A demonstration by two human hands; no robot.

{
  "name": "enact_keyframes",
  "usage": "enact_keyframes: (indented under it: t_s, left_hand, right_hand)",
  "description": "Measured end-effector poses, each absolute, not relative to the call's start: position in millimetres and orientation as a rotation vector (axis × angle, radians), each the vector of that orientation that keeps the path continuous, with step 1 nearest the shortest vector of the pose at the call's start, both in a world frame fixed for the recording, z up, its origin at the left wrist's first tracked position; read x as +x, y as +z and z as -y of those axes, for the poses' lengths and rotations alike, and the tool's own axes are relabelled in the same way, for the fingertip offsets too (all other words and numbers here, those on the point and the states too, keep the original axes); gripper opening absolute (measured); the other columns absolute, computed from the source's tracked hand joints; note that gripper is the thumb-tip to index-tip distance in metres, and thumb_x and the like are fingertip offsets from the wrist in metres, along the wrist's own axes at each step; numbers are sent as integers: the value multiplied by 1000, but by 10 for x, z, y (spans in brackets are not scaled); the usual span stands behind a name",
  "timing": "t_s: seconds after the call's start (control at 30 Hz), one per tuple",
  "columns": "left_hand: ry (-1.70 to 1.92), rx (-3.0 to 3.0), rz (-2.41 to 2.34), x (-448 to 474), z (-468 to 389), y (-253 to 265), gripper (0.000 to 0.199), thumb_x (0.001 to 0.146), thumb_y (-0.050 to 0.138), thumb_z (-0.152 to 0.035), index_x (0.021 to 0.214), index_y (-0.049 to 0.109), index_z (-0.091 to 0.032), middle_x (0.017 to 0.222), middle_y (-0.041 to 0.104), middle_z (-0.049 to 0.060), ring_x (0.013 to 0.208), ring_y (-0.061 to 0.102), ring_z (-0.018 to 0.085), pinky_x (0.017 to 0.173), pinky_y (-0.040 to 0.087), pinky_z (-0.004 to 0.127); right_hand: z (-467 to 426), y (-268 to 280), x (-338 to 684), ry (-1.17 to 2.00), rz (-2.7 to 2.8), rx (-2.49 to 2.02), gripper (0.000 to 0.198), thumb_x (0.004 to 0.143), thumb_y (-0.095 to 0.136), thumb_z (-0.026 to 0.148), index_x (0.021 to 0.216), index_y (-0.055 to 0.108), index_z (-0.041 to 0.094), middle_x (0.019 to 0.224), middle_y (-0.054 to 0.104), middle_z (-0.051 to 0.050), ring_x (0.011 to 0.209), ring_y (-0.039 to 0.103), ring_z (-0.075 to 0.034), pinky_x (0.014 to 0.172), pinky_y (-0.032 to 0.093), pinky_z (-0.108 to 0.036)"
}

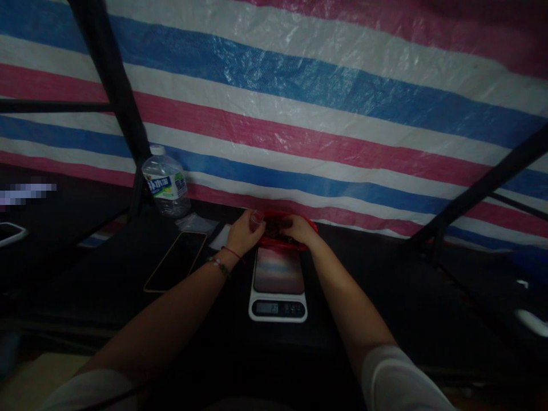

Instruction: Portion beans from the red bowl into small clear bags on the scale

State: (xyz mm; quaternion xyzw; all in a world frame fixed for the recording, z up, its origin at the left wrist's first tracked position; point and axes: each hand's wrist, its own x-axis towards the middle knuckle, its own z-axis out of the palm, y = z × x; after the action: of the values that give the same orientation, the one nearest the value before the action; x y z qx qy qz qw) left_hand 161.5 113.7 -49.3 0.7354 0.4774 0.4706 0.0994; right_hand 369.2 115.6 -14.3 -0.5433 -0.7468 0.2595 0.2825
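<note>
My left hand (245,233) is closed around a small clear cup (257,217) at the left end of a red container (309,224). Dark loose pieces (276,225) fill the container; their kind is too dim to tell. With its fingers bent down among these pieces, my right hand (298,230) reaches in from the right, and what it pinches is hidden. Just in front of the container lies a white digital kitchen scale (279,308) with a shiny plate and a lit display. The scale's far edge is covered by the container.
A phone (176,262) lies left of the scale, with clear plastic bags (197,224) behind it. A large clear bottle (166,182) stands against a black metal post (124,108). Behind the black table (355,274) hangs a striped plastic sheet (299,125).
</note>
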Motion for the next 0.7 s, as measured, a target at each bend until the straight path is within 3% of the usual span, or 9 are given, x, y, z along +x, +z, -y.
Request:
enact_keyframes:
  t_s: [0.23,0.4,0.7]
  left_hand:
    - [1388,2167,-1406,1611,-1131,-487,33,82,56,-38,110,53,-19,98,67,7,89,65,22,80,50,32]
    - [1393,2158,-1446,1612,-1136,-487,37,82,56,-38,112,52,-18,99,67,8,92,65,23,81,51,33]
    - [1410,2170,-1439,1616,-1118,-482,37,81,56,-38,113,51,-19,100,66,8,92,64,22,82,50,33]
  right_hand:
    - [-1104,-105,3669,739,1964,-1397,35,66,66,6,100,68,15,95,72,-5,86,67,-17,79,51,-27]
    - [-919,107,3611,1069,2130,-1161,39,69,66,11,108,62,14,100,70,-6,90,65,-16,82,50,-27]
    - [-750,229,3550,662,2553,-1415,30,66,71,21,96,64,17,91,69,-4,77,62,-16,64,43,-23]
